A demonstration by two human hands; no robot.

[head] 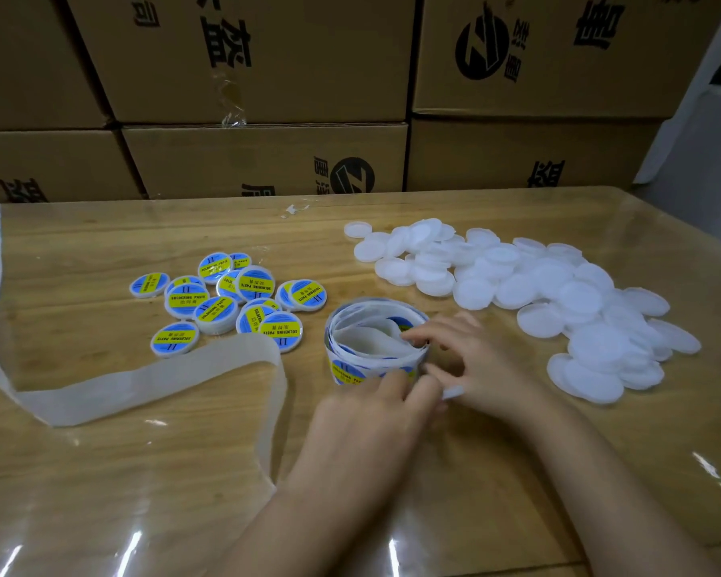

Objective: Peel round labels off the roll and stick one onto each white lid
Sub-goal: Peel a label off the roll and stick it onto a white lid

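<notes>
Left hand (pixel 371 414) pinches the near wrap of the roll (pixel 350 370) and right hand (pixel 471 360) curls over its rim, mid-table (pixel 101 472), with about a dozen labelled lids (pixel 225 301) done at left and many more bare lids (pixel 558 301) waiting at right.

Dim, soft overhead light; white glare streaks on the table (pixel 101 514) cover, wide-angle bending at edges.

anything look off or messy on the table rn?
Minor only. The label roll is slack, its inner coils sagging loose. The spent backing strip trails unmanaged across the table toward the left edge. A crumpled clear scrap lies near the back. No damage shows on the white lids.
</notes>
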